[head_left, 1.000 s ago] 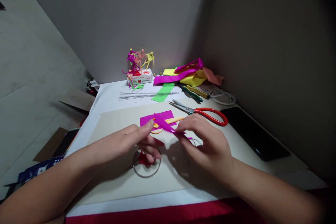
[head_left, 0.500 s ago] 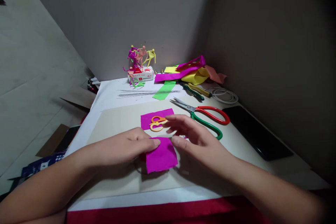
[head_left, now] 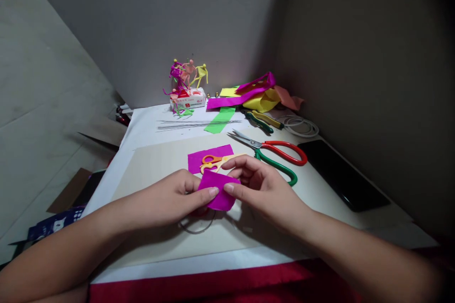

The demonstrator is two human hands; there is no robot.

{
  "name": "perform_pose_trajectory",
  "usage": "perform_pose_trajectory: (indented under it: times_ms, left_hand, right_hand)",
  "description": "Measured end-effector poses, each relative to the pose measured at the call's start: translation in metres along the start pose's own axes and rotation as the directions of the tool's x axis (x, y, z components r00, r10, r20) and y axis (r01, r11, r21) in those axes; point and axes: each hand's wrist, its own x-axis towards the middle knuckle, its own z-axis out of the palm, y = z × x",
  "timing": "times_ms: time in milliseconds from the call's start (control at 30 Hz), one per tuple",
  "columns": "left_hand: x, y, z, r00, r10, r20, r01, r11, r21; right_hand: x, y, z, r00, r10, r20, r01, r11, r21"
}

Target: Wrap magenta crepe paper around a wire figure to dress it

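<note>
A small purple crepe paper piece (head_left: 218,181) is held up above the board, pinched from both sides. My left hand (head_left: 185,196) grips its left part, thumb on the front face. On its right side my right hand (head_left: 263,187) presses with the thumb; the other fingers curl behind and above, partly hidden. Just beyond the hands, orange-and-yellow small scissors (head_left: 210,161) lie on another purple paper piece (head_left: 196,160). A thin grey wire loop (head_left: 197,232) shows under the left hand.
Large scissors (head_left: 273,149) with red and green handles and a black phone (head_left: 341,175) lie to the right. Farther back are thin wires (head_left: 185,125), pliers (head_left: 261,122), a white cable (head_left: 300,127), paper strips (head_left: 249,97) and little figures on a box (head_left: 192,99).
My right hand has moved in and taken hold of the paper's right side. The paper has been raised and tilted, and the view has shifted slightly.
</note>
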Motion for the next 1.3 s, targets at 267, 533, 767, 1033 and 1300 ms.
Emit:
perform_pose_trajectory:
  times_ms: [267,533,767,1033,1300]
  left_hand:
    - [0.0,0.004,0.0,0.997,0.003,-0.072,0.0,0.999,0.045]
    - [-0.001,0.007,0.004,0.993,0.048,-0.109,-0.047,0.999,0.015]
    - [0.0,0.009,0.006,0.978,0.007,-0.208,0.0,0.999,0.034]
    - [-0.008,0.012,-0.012,0.834,0.146,-0.531,-0.115,0.989,0.091]
    - [-0.019,0.005,-0.026,0.832,0.135,-0.538,-0.182,0.983,-0.035]
  right_hand:
    - [-0.001,0.0,0.002,0.995,-0.066,-0.082,0.066,0.998,0.005]
    - [-0.002,0.005,0.005,0.985,-0.046,-0.169,0.058,0.996,0.066]
    - [-0.002,0.005,0.006,0.987,-0.015,-0.16,0.031,0.994,0.102]
    - [0.004,-0.001,-0.009,0.962,-0.231,-0.145,0.171,0.925,-0.34]
    - [-0.01,0.009,0.016,0.922,-0.156,0.353,0.385,0.44,-0.811]
